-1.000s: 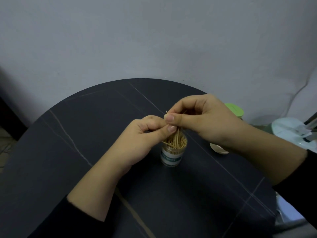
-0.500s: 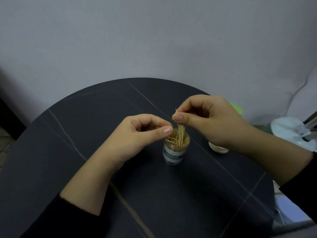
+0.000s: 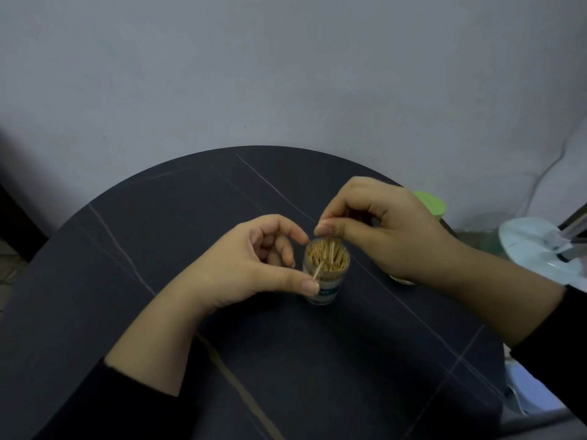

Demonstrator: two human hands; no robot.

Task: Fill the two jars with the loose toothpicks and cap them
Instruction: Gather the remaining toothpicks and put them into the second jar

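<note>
The jar stands upright near the middle of the round dark table, well apart from every rim; a broad stretch of tabletop lies to its left and toward the person; the far rim sits close to the grey wall; a green lid shows near the right rim, behind the right hand. That hand pinches a few toothpicks between thumb and forefinger just over the jar's mouth; the left hand curls round the jar, thumb on its near wall; the label's writing is too blurred to read.
</note>
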